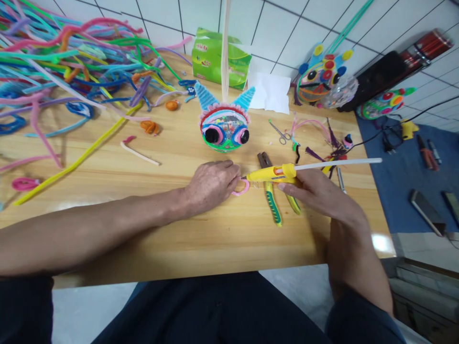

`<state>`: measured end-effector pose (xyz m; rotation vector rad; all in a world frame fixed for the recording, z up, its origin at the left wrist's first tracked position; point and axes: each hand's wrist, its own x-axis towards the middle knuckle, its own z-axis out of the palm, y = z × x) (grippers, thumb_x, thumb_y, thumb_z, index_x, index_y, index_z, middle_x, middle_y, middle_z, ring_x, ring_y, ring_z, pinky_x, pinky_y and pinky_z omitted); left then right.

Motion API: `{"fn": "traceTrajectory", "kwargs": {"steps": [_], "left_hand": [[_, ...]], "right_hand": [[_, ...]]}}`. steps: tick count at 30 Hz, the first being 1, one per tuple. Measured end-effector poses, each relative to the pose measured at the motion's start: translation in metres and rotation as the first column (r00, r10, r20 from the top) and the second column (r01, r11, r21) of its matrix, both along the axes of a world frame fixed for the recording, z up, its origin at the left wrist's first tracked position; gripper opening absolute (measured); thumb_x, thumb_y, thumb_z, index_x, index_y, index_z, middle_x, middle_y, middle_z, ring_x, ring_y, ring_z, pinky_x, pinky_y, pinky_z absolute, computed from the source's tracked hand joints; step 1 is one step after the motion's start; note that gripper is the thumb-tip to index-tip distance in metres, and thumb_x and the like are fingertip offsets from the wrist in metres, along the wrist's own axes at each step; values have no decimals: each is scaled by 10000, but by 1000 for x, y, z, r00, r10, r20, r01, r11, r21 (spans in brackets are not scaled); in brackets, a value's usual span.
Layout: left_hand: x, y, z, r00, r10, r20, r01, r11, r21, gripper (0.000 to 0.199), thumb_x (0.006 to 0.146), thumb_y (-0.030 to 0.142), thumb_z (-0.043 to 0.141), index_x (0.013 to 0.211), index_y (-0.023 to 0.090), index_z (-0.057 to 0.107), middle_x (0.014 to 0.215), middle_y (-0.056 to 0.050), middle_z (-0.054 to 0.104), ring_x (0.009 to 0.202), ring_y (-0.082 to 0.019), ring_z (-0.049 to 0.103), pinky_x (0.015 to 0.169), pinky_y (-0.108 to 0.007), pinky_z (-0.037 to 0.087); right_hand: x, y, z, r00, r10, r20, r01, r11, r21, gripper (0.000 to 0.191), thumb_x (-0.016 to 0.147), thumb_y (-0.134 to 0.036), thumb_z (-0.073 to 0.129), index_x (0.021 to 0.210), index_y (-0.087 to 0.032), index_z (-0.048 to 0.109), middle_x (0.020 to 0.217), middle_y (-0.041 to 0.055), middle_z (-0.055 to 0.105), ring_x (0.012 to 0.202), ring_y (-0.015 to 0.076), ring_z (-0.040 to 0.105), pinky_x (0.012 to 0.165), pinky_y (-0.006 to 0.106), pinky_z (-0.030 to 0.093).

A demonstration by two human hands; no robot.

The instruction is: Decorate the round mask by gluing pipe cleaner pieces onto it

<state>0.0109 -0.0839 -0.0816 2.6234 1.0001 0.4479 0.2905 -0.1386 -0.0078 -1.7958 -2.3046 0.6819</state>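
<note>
My right hand [319, 191] is wrapped round a yellow hot glue gun [267, 173], with a long white glue stick [337, 164] sticking out of its back. The gun's nozzle points left and meets the upper edge of a small pink pipe-cleaner ring [245, 189]. My left hand [215, 185] rests on the table with bent fingers, pinching the ring's left side; the fingertips are partly hidden. Pliers with green and yellow handles [273, 204] lie beneath the glue gun. Beyond my hands hangs a decorated animal-head ornament [225, 125] with blue ears and black-and-pink eyes.
Many coloured pipe cleaners [71, 62] are heaped at the back left of the wooden table [172, 246]. A green tissue pack [211, 59] and white paper [270, 91] lie at the back. Scissors [281, 134], tassels and another ornament [319, 79] are to the right, near a dark red flask [426, 48].
</note>
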Motion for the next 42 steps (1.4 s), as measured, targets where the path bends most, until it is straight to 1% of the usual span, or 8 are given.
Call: {"fn": "traceTrajectory", "kwargs": {"steps": [4, 16, 19, 23, 30, 33, 39, 42], "left_hand": [[-1, 0, -1, 1000, -1, 11, 2, 1000, -5, 270, 1063, 241, 488, 916, 159, 699, 893, -73, 739, 785, -194, 668, 667, -301, 460], [0, 0, -2, 1000, -3, -5, 3, 1000, 21, 297, 1078, 258, 482, 909, 153, 703, 883, -72, 745, 775, -199, 680, 659, -314, 445], [0, 0, -2, 1000, -4, -2, 4, 1000, 27, 296, 1077, 256, 483, 905, 154, 701, 883, -72, 750, 765, -199, 685, 655, -318, 446], [0, 0, -1, 1000, -11, -12, 12, 1000, 21, 280, 1076, 250, 483, 925, 150, 698, 906, -79, 757, 789, -208, 698, 672, -322, 467], [0, 0, -1, 999, -31, -33, 31, 999, 8, 254, 1069, 208, 469, 944, 150, 683, 931, -90, 751, 819, -209, 701, 699, -317, 493], [0, 0, 0, 999, -33, -40, 33, 999, 4, 252, 1069, 204, 470, 944, 150, 681, 934, -92, 746, 831, -214, 702, 698, -320, 495], [-1, 0, 1, 998, -46, -53, 46, 999, -10, 242, 1069, 199, 470, 951, 150, 676, 948, -86, 752, 841, -207, 708, 702, -312, 490], [-1, 1, 1, 998, -50, -41, 49, 999, -18, 242, 1071, 203, 464, 955, 156, 672, 950, -81, 749, 841, -200, 706, 703, -305, 490]], "right_hand": [[0, 1, -1, 1000, 1, -4, -1, 1000, -17, 530, 997, -657, 546, 678, -249, 431, 600, -17, 487, 559, 142, 417, 567, 322, 276], [3, 4, -6, 999, -17, -32, 16, 999, -30, 535, 967, -668, 566, 669, -248, 421, 594, -36, 440, 548, 128, 385, 554, 311, 268], [7, 8, -10, 997, -33, -69, 28, 997, -74, 506, 952, -671, 589, 709, -239, 490, 621, -32, 473, 576, 140, 420, 560, 306, 289], [11, 12, -12, 990, -54, -131, 33, 988, -151, 454, 946, -670, 607, 834, -231, 616, 708, -11, 553, 637, 163, 480, 581, 307, 338], [11, 14, -15, 973, -106, -206, 65, 978, -198, 397, 933, -615, 646, 886, -221, 654, 720, -17, 578, 626, 151, 489, 562, 286, 351], [12, 15, -16, 972, -117, -204, 77, 978, -192, 380, 937, -592, 642, 864, -219, 648, 712, -18, 594, 615, 145, 501, 559, 280, 349], [12, 15, -18, 969, -134, -207, 92, 975, -200, 342, 950, -550, 642, 843, -224, 635, 710, -11, 633, 647, 161, 567, 579, 285, 399], [12, 15, -18, 968, -137, -211, 94, 976, -198, 335, 949, -532, 649, 820, -224, 634, 694, -16, 631, 644, 159, 567, 574, 280, 394]]}}
